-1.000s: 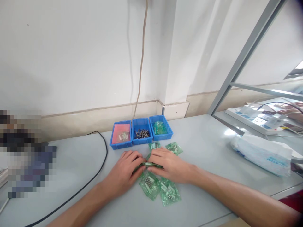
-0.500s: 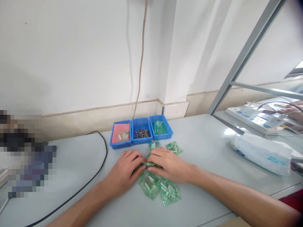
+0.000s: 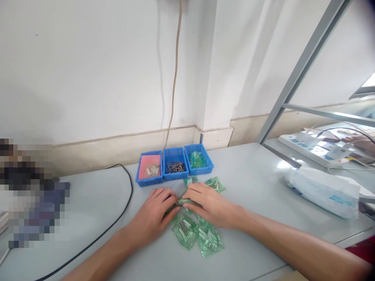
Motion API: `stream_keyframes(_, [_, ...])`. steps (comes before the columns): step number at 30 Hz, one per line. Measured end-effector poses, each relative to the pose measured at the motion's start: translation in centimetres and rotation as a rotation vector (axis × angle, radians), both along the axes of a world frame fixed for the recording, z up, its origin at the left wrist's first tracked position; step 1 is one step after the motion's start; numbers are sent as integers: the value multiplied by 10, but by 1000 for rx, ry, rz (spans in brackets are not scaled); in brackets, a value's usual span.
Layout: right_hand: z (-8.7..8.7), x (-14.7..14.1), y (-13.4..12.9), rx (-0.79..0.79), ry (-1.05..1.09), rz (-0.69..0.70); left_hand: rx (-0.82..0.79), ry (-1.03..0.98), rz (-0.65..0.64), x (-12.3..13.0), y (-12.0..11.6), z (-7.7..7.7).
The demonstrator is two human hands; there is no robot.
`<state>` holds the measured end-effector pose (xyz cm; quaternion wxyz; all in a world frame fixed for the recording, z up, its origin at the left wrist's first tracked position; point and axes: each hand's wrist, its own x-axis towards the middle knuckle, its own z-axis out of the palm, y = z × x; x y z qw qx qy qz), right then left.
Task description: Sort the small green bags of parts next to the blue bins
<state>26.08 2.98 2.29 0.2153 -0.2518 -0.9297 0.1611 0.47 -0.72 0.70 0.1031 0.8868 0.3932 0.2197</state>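
My left hand (image 3: 159,207) and my right hand (image 3: 206,203) meet over the table, both closed on the edge of one green plastic bag (image 3: 187,201). Much of that bag is hidden by my fingers. Just below them lie two green bags, one with dark screws and pale pieces (image 3: 185,230), the other with mostly pale pieces (image 3: 209,240). Beyond my right hand are two more filled bags, a partly covered one (image 3: 191,180) and another (image 3: 216,183) to its right.
Three blue bins stand against the wall: one with a pink sheet and pale pieces (image 3: 149,166), one with screws (image 3: 175,167), one with green bags (image 3: 197,159). A black cable (image 3: 129,195) curves at left. A white soft pack (image 3: 322,193) and a metal frame (image 3: 293,86) are at right.
Both hands stay on the same bag, their fingers barely shifted. The right thumb is now tucked further behind the bag's edge. The view has tilted slightly.
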Motion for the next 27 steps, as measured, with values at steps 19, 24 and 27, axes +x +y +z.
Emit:
stream_keyframes(19, [-5, -1, 2, 25, 3, 30, -18, -12, -1, 0, -1, 0])
stream_keyframes(24, [-4, -1, 2, 31, -3, 32, -18, -16, -6, -1, 0, -1])
stream_keyframes(27, [-6, -1, 3, 29, -11, 35, -7, -19, -4, -1, 0, -1])
